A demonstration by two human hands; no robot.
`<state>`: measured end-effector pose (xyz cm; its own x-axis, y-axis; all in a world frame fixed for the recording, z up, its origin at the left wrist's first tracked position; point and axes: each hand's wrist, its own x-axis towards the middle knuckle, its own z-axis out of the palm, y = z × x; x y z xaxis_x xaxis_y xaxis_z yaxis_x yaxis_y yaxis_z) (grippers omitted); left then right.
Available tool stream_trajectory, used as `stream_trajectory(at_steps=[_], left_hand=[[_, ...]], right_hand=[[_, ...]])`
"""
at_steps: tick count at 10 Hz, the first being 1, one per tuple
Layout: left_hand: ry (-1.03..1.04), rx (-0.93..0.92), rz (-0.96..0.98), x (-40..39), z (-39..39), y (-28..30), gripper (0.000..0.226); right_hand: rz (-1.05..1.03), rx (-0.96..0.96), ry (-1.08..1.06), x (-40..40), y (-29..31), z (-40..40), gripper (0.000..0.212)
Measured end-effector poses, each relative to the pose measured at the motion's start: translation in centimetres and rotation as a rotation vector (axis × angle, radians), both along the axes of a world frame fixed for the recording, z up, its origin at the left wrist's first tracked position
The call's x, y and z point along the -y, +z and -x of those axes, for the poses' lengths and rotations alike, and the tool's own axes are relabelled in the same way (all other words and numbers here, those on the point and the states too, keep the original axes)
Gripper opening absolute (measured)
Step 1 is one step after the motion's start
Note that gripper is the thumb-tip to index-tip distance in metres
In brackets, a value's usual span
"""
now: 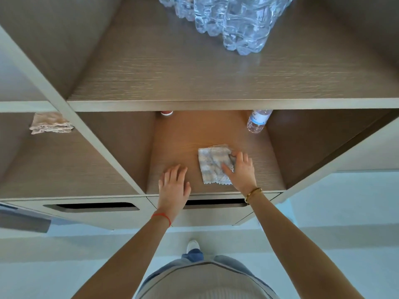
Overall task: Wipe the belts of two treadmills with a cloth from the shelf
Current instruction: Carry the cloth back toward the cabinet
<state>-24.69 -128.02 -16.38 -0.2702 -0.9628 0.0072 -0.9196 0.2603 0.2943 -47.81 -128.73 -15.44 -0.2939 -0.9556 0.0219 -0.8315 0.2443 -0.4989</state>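
Near the front edge of the lower shelf compartment [172, 134], right of its middle, lies the folded cloth [212, 164]; in the head view the right hand [240, 170] rests on its right side, thumb laid across it and fingers curling at its far corner, seemingly beginning to take hold. The left hand [173, 184] lies flat with straight fingers on the bare board beside it, holding nothing. The fetching step is in hand; next the cloth must be gathered and lifted out. No treadmill shows.

A wood-grain cubby unit [194, 83] with pale edges stands on a light floor [323, 244]. Soft light, possibly daylight.
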Motion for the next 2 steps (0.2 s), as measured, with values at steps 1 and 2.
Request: stream_trajectory(at_steps=[1, 2], left_hand=[[0.006, -0.001, -0.009, -0.1, 0.1, -0.2, 0.048], [0.013, -0.044, 0.015, -0.1, 0.0, 0.2, 0.048]], right_hand=[[-0.019, -0.054, 0.019, 0.1, 0.3, 0.3, 0.055], [0.054, -0.081, 0.027, -0.8, 1.5, 0.9, 0.054]])
